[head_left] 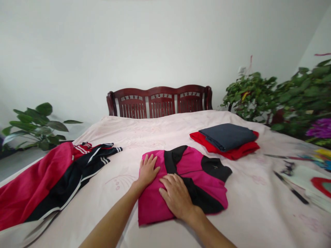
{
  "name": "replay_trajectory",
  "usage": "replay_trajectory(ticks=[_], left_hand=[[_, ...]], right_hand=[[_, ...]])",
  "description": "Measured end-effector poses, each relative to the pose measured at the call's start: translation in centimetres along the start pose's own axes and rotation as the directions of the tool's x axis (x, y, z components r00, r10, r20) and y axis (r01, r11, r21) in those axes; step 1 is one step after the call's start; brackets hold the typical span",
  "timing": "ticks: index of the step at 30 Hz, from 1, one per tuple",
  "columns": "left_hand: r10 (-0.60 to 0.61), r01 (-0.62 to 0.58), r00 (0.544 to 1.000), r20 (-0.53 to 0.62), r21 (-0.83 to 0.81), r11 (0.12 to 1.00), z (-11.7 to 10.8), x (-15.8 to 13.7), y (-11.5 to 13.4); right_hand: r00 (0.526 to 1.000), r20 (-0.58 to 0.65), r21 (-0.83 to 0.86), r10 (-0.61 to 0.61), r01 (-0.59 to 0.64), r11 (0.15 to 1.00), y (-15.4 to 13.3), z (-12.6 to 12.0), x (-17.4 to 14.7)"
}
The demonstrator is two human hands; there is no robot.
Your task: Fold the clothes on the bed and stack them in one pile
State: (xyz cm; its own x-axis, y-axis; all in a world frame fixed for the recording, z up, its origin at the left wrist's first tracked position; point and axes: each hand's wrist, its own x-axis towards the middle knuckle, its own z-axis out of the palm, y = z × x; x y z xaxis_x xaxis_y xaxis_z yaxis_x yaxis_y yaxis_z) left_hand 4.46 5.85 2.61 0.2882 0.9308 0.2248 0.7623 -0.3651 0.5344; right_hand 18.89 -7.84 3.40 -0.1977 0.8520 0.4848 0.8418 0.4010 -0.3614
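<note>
A magenta and black shirt (190, 162) lies partly folded on the pink bedsheet in front of me, its dark collar pointing right. My left hand (148, 169) rests flat on the shirt's left part, fingers stretched toward its far edge. Close beside it, my right hand (176, 194) lies palm down on the middle of the shirt, next to a black sleeve. Neither hand grips the cloth. Parts of the shirt under both palms are hidden.
Folded dark grey cloth (227, 136) sits on folded red cloth (234, 153) at the right. A red, black and white garment (57, 172) sprawls on the left. A black-handled knife (292, 187) and papers lie far right. Plants (252, 94) and a wooden bench back (161, 101) stand beyond.
</note>
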Motion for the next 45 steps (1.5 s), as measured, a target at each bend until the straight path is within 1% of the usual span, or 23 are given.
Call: replay_trajectory(ticks=[2,3,4,6,8,10,12,13,14,15,16,18,21,25,29,32,33,35,36,38,41,43,45], left_hand=[[-0.227,0.204,0.970,-0.083,-0.221,0.953,-1.0,-0.4,-0.7],[-0.331,0.289,0.941,-0.077,-0.331,0.898,-1.5,-0.7,-1.1],[-0.403,0.350,0.914,-0.042,-0.418,0.838,-2.0,-1.1,-1.5],[-0.449,0.405,0.893,0.039,-0.505,0.762,-2.8,-2.0,-2.1],[-0.436,0.418,0.894,0.106,-0.549,0.724,-3.5,-3.1,-2.3],[-0.360,0.406,0.909,0.211,-0.648,0.645,-3.9,-3.9,-1.9],[-0.261,0.385,0.922,0.287,-0.751,0.536,-3.9,-4.4,-1.3],[-0.239,0.376,0.925,0.294,-0.789,0.485,-3.8,-4.5,-1.0],[-0.246,0.368,0.927,0.284,-0.813,0.452,-3.6,-4.5,-0.8],[-0.276,0.363,0.925,0.260,-0.821,0.441,-3.4,-4.4,-0.7],[-0.311,0.358,0.921,0.234,-0.824,0.439,-3.2,-4.3,-0.8],[-0.358,0.346,0.914,0.189,-0.824,0.448,-3.1,-3.8,-1.2],[-0.412,0.338,0.904,0.118,-0.787,0.516,-4.4,-2.9,-3.2],[-0.496,0.373,0.868,-0.004,-0.654,0.658,-8.9,-2.3,-7.6],[-0.528,0.417,0.844,-0.099,-0.497,0.761,-13.3,-2.8,-11.6],[-0.498,0.405,0.850,-0.173,-0.390,0.827,-14.2,-4.0,-12.5],[-0.444,0.364,0.873,-0.202,-0.336,0.869,-14.0,-4.6,-12.3],[-0.242,0.210,0.947,-0.212,-0.163,0.964,-12.9,-6.3,-11.3],[-0.113,0.107,0.978,-0.173,-0.049,0.993,-12.2,-7.3,-10.5],[0.060,-0.054,0.998,-0.031,0.157,0.986,-10.8,-9.3,-8.9],[0.092,-0.113,0.993,0.074,0.365,0.924,-9.6,-11.5,-6.9],[0.084,-0.109,0.993,0.078,0.422,0.900,-9.3,-12.1,-6.3],[0.099,-0.123,0.992,0.079,0.418,0.900,-9.4,-12.1,-6.3]], right_hand=[[0.999,-0.038,0.042,0.003,-0.001,0.999,1.4,-0.9,-0.1],[0.996,-0.085,0.042,0.033,-0.030,0.999,2.5,-1.5,-0.2],[0.986,-0.147,0.027,0.082,-0.079,0.996,3.9,-2.3,-0.4],[0.934,-0.296,-0.037,0.202,-0.222,0.974,7.5,-4.0,-1.0],[0.838,-0.425,-0.097,0.343,-0.419,0.903,11.2,-5.7,-1.9],[0.689,-0.514,-0.097,0.511,-0.638,0.764,14.3,-6.9,-3.0],[0.547,-0.528,-0.062,0.650,-0.788,0.613,16.2,-7.4,-4.0],[0.502,-0.507,-0.050,0.701,-0.829,0.557,16.6,-7.5,-4.4],[0.479,-0.478,-0.045,0.736,-0.851,0.524,16.9,-7.4,-4.7],[0.478,-0.449,-0.045,0.755,-0.856,0.515,17.0,-7.3,-4.8],[0.490,-0.427,-0.041,0.760,-0.850,0.525,17.1,-7.1,-4.9],[0.540,-0.412,-0.017,0.734,-0.810,0.586,17.1,-6.7,-5.0],[0.609,-0.428,0.044,0.667,-0.723,0.689,17.5,-6.0,-5.2],[0.660,-0.450,0.054,0.601,-0.652,0.756,18.0,-5.3,-5.7],[0.729,-0.427,-0.041,0.535,-0.607,0.794,18.2,-4.7,-5.7],[0.799,-0.420,-0.150,0.430,-0.528,0.836,18.2,-4.5,-5.6],[0.819,-0.424,-0.184,0.387,-0.496,0.849,18.2,-4.6,-5.5],[0.842,-0.443,-0.237,0.308,-0.441,0.866,17.7,-4.8,-5.3],[0.847,-0.457,-0.252,0.272,-0.417,0.873,17.1,-4.9,-5.1],[0.856,-0.482,-0.253,0.187,-0.341,0.905,15.0,-5.0,-4.4],[0.902,-0.431,-0.190,0.024,-0.117,0.975,10.0,-4.2,-2.8],[0.950,-0.301,-0.112,-0.086,0.055,0.992,5.9,-3.0,-1.6],[0.976,-0.149,-0.029,-0.160,0.157,0.987,2.0,-1.4,-0.6]])
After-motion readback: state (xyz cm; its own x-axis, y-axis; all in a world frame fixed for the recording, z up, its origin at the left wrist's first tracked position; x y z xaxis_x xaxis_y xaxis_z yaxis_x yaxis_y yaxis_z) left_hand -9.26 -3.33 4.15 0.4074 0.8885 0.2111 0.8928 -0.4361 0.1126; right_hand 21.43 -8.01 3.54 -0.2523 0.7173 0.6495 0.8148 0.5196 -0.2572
